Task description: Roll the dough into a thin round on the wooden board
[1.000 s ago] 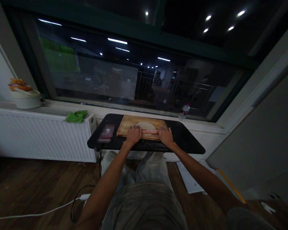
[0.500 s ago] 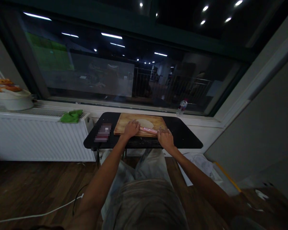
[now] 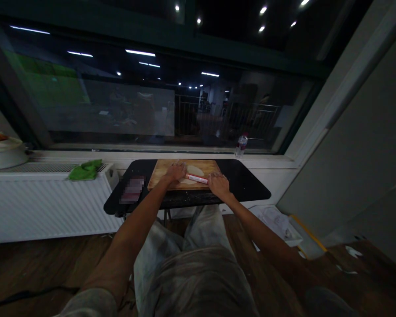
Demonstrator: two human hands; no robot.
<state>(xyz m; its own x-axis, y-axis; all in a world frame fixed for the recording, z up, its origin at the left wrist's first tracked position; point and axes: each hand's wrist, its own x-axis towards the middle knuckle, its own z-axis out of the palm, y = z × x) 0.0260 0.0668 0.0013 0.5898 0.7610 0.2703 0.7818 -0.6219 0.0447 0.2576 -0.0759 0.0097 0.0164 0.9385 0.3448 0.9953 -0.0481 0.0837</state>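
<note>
A wooden board (image 3: pixel 158 176) lies on a small black table (image 3: pixel 244 182). On the board is a flat round of pale dough (image 3: pixel 195 170). A thin reddish rolling pin (image 3: pixel 197 178) lies slanted across the dough. My left hand (image 3: pixel 174 172) presses on the pin's left end, fingers curled over it. My right hand (image 3: pixel 218 184) rests on the pin's right end near the board's front right corner, fingers bent over it.
A blurred dark item (image 3: pixel 131 192) lies on the table's left part. A plastic bottle (image 3: pixel 240 146) stands on the window sill. A green cloth (image 3: pixel 85 170) and a white bowl (image 3: pixel 3 155) sit on the radiator (image 3: pixel 46 202). Papers (image 3: pixel 277 220) lie on the floor at right.
The pin went from lying straight across the board's front to slanted, my left hand pushing farther onto the dough. The view has turned rightward.
</note>
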